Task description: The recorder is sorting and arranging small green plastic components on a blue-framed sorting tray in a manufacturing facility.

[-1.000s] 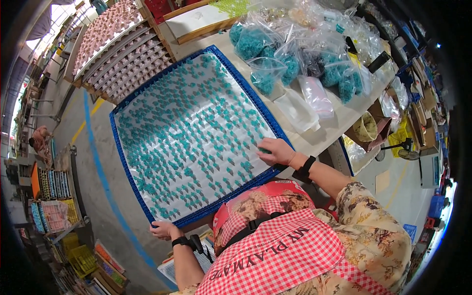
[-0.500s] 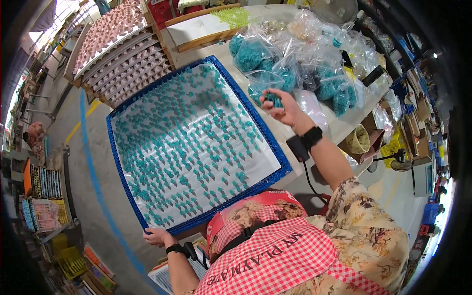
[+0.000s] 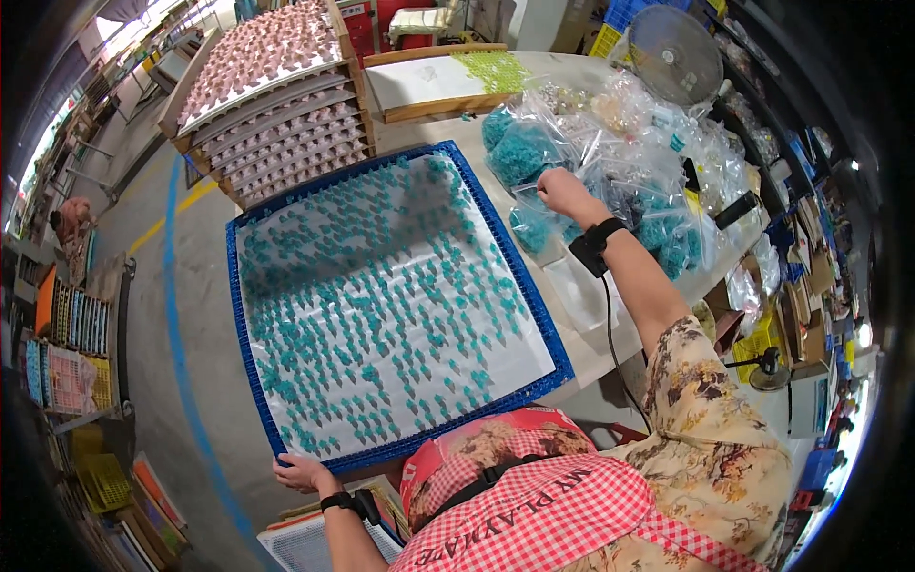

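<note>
Your right hand [image 3: 562, 189]: fingers curled, reaching into the clear plastic bags [image 3: 629, 162] of teal pieces on the table's far side; can't tell whether anything is pinched. It sits just past the tray's right edge. Black wrist strap [image 3: 593, 246] w/ a cable hanging down.

Your left hand [image 3: 303, 471]: fingers wrapped over the near-left rim of the blue tray [image 3: 538, 319], gripping it.

Tray rests on the table [image 3: 596, 348], lined w/ white sheet, covered in small teal pieces [image 3: 381, 305] in rough rows.

Beyond the tray: rack of stacked trays w/ pink pieces [image 3: 272, 95]; a fan [image 3: 679, 52] at the far right.
</note>
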`<state>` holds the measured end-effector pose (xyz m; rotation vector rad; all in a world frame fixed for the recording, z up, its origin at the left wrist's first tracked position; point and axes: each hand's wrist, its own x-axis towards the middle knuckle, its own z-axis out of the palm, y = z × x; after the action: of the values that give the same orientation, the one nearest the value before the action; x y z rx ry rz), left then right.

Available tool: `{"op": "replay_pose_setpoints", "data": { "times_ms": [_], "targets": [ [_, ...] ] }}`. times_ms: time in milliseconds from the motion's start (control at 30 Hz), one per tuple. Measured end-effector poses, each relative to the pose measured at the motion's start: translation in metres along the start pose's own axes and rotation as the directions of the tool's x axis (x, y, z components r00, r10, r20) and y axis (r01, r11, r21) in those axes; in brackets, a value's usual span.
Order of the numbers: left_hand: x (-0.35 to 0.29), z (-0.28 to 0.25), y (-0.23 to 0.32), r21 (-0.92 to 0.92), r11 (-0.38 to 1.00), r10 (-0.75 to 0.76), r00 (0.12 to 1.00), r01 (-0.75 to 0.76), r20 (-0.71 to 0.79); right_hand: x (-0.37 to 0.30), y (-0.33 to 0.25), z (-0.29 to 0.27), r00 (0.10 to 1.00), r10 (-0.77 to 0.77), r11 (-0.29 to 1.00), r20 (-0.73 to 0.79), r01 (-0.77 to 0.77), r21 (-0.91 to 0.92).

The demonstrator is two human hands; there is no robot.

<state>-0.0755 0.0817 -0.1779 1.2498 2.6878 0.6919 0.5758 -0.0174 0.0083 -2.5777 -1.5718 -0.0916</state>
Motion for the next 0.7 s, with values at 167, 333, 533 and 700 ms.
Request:
{"op": "replay_pose_setpoints", "data": {
  "times_ms": [167, 333, 533, 700],
  "targets": [
    [-0.004, -0.010, 0.007, -0.013, 1.000, -0.016, 0.999, 0.016, 0.043, 0.008, -0.014, 0.000, 0.980, 0.048, 0.985, 0.193, -0.015, -0.173],
    [-0.005, -0.013, 0.005, 0.014, 1.000, 0.005, 0.999, -0.006, 0.043, 0.000, -0.006, 0.001, 0.967, 0.014, 0.999, 0.253, -0.003, -0.044],
    [-0.010, -0.018, 0.013, -0.027, 0.999, -0.018, 0.997, 0.020, 0.079, -0.018, -0.010, -0.005, 1.000, -0.007, 0.984, 0.023, 0.003, 0.176],
    [-0.005, -0.039, 0.033, -0.028, 0.989, 0.141, 0.982, -0.146, -0.127, -0.034, -0.098, -0.077, 0.976, 0.219, 0.294, -0.015, -0.052, 0.954]
  ]
}}
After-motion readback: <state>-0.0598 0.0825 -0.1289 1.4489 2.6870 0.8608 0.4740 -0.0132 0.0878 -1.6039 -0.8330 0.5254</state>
